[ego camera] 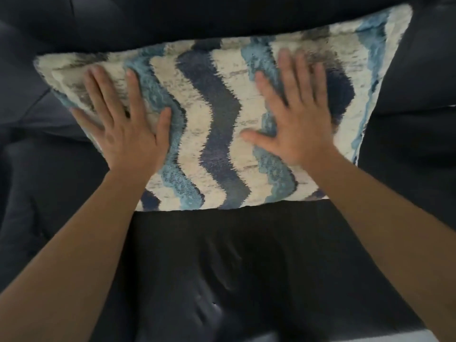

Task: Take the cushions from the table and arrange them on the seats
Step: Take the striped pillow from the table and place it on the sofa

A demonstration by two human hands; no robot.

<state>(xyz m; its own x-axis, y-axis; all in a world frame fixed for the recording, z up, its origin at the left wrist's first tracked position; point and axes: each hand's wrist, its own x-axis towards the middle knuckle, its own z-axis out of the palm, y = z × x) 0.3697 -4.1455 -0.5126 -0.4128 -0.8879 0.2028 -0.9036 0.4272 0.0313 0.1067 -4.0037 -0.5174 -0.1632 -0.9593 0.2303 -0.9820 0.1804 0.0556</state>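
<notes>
A cushion with wavy blue, navy and cream stripes leans against the dark backrest of a sofa seat. Its lower edge rests on the seat. My left hand lies flat on the cushion's left part, fingers spread. On the right part my right hand is also flat with fingers spread, slightly blurred. Neither hand grips the fabric; both palms press against its face.
The sofa is dark navy all around: backrest above, more seat cushions to the left and right. A pale strip shows at the bottom right corner.
</notes>
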